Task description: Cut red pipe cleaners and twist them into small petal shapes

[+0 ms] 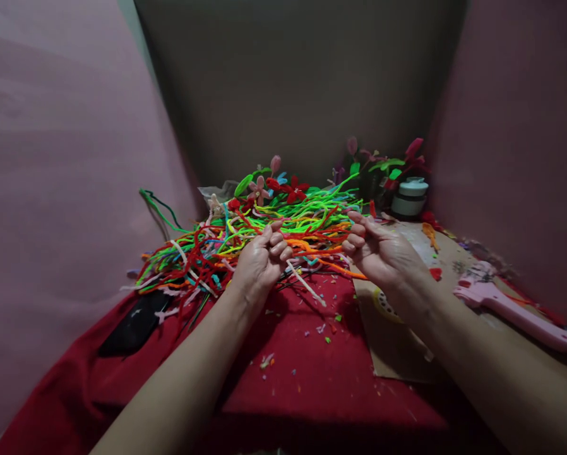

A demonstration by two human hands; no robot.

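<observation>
A thin, pale pinkish-white fuzzy stem [307,284] slants down from the left hand [270,253] over the bench's dark red cloth [312,385], its free end pointing toward the person's right. The left hand is closed around the stem's upper end, fingers curled in and thumb on top. The right hand [372,248] is raised well apart from it, above the edge of a brown cardboard sheet [401,357]; its fingers are curled in too, thumb close to the index finger — whether anything is pinched there, I cannot tell.

Just beyond both hands spreads a tangled heap of green, red, orange, yellow and white fuzzy stems [312,221]. At its far side lie fuzzy flowers in red and pink [295,189], with a green oval leaf [244,185] among them. To the left, a flat black glossy object [129,325] rests on the cloth, partly under loose stems.

A yellow round piece with dark dots [386,304] lies on the cardboard, partly behind the right forearm. Farther right is a pink plastic tool with a long handle [515,306]. Beyond the cardboard stands a pale green lidded jar [409,197] — near more pink and green fuzzy flowers [387,165]. Small coloured fuzz scraps [267,361] dot the cloth.
</observation>
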